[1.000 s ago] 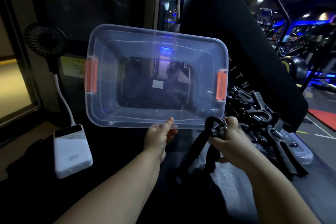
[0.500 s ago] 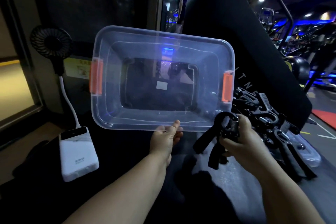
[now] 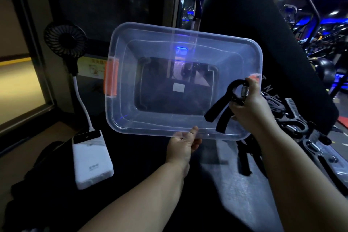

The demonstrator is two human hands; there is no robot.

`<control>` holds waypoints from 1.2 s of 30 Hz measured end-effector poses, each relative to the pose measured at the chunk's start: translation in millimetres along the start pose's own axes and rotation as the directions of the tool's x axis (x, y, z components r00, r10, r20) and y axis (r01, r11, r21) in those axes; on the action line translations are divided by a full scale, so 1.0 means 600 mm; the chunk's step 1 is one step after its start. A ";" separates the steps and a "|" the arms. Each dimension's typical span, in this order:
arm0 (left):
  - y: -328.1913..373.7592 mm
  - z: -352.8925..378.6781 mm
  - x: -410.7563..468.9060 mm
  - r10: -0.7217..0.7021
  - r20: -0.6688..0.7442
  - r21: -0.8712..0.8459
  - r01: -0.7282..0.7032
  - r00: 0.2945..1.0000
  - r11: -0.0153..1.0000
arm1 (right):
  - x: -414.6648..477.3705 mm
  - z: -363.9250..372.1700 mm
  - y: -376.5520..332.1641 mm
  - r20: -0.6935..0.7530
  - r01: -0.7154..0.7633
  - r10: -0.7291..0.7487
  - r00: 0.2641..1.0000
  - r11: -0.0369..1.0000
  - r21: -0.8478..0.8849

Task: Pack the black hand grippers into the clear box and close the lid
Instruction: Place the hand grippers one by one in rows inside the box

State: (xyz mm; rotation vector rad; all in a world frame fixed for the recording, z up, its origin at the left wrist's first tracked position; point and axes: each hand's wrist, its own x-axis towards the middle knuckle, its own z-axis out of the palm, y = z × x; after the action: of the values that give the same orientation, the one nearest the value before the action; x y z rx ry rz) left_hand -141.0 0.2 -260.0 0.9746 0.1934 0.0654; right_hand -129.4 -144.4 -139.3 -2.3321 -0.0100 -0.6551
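Clear box [image 3: 124, 111], empty, rim pinched by left hand [image 3: 182, 147]; first hand gripper [image 3: 218, 107] clasped in right hand [image 3: 250, 113], mid-right; remaining pile [image 3: 290, 124] unpacked, lid unfitted.

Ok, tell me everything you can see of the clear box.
The clear box is see-through plastic, rectangular, lidless and empty. It is tipped up, mouth toward the camera. An orange latch sits on its left end; another peeks out behind the right hand. A white sticker marks its base. The left hand pinches its near rim; the black hand gripper overlaps its lower right corner.
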 end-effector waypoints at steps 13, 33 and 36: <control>0.006 0.000 -0.009 0.021 0.000 0.016 -0.021 1.000 1.000 | 0.105 0.079 0.015 0.198 -0.105 0.189 0.962 0.922 -0.373; 0.004 0.005 -0.009 0.044 -0.059 0.014 -0.043 0.997 0.999 | 0.151 0.137 0.035 0.232 0.036 0.120 0.965 0.817 -0.575; 0.005 0.005 -0.010 0.047 -0.060 0.028 -0.045 0.997 0.999 | 0.159 0.142 0.037 0.245 0.073 0.104 0.964 0.781 -0.621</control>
State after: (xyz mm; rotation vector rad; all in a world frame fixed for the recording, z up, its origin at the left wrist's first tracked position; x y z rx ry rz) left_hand -146.2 -1.2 -255.2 1.0040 0.2281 0.1350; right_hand -3.5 -123.4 -162.9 -3.0553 0.1246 -0.3510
